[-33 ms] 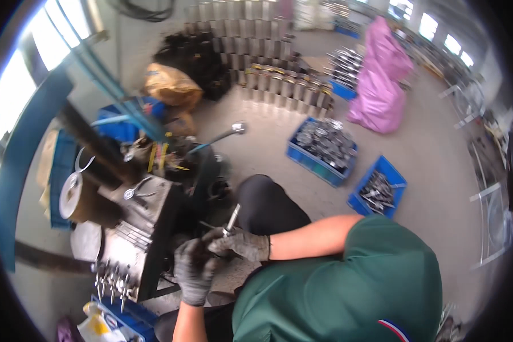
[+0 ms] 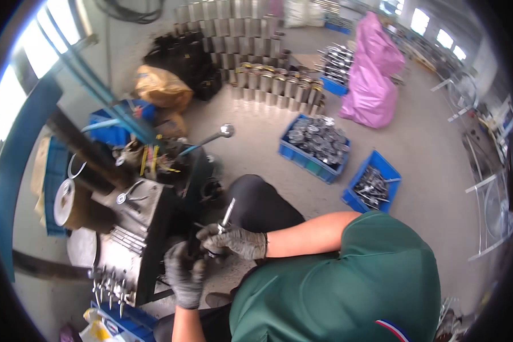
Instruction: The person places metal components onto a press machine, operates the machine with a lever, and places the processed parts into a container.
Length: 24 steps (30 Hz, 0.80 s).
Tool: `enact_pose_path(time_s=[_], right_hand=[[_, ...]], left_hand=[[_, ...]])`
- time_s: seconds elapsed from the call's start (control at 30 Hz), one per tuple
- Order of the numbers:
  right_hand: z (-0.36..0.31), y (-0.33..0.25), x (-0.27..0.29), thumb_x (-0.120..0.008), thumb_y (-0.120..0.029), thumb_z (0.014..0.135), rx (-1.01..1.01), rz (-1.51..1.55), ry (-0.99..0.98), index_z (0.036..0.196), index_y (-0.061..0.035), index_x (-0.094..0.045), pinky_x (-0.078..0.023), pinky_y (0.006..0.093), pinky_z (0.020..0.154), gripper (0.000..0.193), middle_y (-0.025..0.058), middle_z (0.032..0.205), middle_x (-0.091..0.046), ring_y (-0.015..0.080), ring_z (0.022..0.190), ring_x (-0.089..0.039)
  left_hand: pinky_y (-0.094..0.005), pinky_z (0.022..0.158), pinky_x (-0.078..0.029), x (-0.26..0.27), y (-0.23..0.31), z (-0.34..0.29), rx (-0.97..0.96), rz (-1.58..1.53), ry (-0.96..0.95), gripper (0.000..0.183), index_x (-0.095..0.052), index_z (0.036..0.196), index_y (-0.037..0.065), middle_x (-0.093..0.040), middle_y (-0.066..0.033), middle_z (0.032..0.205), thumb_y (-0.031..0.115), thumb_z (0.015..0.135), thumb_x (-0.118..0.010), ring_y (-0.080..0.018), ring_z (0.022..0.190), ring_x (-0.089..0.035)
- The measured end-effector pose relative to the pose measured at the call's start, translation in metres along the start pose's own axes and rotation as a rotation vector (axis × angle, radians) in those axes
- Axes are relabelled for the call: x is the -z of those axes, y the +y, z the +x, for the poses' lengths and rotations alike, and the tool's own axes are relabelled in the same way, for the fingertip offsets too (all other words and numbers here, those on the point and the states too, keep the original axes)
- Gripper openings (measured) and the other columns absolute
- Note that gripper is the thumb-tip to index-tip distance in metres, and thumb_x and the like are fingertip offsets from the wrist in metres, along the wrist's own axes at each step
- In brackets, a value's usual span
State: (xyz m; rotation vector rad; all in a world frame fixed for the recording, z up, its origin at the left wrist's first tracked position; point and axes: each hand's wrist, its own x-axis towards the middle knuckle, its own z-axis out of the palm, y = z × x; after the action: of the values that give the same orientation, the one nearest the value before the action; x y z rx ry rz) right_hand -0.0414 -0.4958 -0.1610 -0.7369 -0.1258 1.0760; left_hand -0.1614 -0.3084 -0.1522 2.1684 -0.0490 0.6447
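Note:
My right hand [image 2: 242, 242], in a grey work glove, grips a slim silver metal rod fitting [image 2: 228, 213]. The rod sticks up past the fingers and widens to a collar near the glove. My left hand [image 2: 184, 280], gloved the same way, is just left of it, with thumb and fingers apart and nothing visible between them. Both hands are low beside the edge of a metal machine table [image 2: 161, 208]. At that table's near end several similar silver rod fittings [image 2: 111, 285] stand in a row.
A thick cylinder [image 2: 82, 206] and a ball-ended lever [image 2: 227, 130] belong to the machine. Blue bins hold round metal parts [image 2: 319, 139] and rod pieces [image 2: 373, 187]. Farther off are stacked metal tubes [image 2: 276, 85], a pink sack [image 2: 371, 74] and a brown bag [image 2: 162, 86].
My left hand has drawn slightly away from my right, and its fingers have parted. The right hand still grips the rod fitting. The whole view has shifted a little.

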Motion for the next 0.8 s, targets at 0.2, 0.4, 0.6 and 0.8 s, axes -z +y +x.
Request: enact_pose_path(time_s=[0.2,0.4,0.6,0.8], right_hand=[[-0.049,-0.091,0.044,-0.072,-0.012,0.098,0.595,-0.058,0.068,0.126,-0.0069,-0.061,-0.062,0.0341,0.07,0.031,0.0095,0.106,-0.072,0.0221,0.094,-0.073],[-0.091,-0.091,0.235,-0.074,-0.03,0.095,0.67,0.093,0.882,0.107,-0.0181,-0.06,-0.061,0.035,0.058,0.022,-0.0017,0.082,-0.066,0.0153,0.069,-0.068],[-0.236,0.019,0.518,-0.068,-0.027,0.092,0.382,0.387,1.686,0.092,-0.0201,-0.057,-0.043,0.0432,0.049,0.013,0.0045,0.068,-0.052,0.0241,0.059,-0.058],[-0.435,0.042,0.607,-0.071,-0.058,0.088,-0.007,-0.379,2.4,0.145,0.0044,-0.055,-0.048,0.0532,0.108,0.086,0.0325,0.141,-0.061,0.048,0.132,-0.058]], left_hand=[[-0.0334,0.1,-0.051,0.042,-0.077,-0.019,0.327,-0.249,0.274,0.041,-0.062,0.139,0.001,-0.066,-0.0085,0.131,0.018,0.103,-0.069,-0.0191,0.112,-0.062],[-0.0335,0.095,-0.054,0.092,-0.113,-0.019,0.473,-0.249,0.504,0.042,-0.064,0.14,0.004,-0.068,-0.0091,0.131,0.03,0.106,-0.066,-0.0221,0.11,-0.064],[-0.0516,0.099,-0.057,0.131,-0.028,0.0,0.535,-0.269,0.71,0.05,-0.056,0.145,-0.004,-0.059,-0.0266,0.145,0.01,0.098,-0.066,-0.0401,0.124,-0.063],[-0.058,0.126,-0.019,0.157,-0.003,-0.013,0.656,-0.572,0.726,0.086,-0.045,0.156,0.006,-0.037,-0.0273,0.161,0.061,0.093,-0.064,-0.0384,0.153,-0.028]])
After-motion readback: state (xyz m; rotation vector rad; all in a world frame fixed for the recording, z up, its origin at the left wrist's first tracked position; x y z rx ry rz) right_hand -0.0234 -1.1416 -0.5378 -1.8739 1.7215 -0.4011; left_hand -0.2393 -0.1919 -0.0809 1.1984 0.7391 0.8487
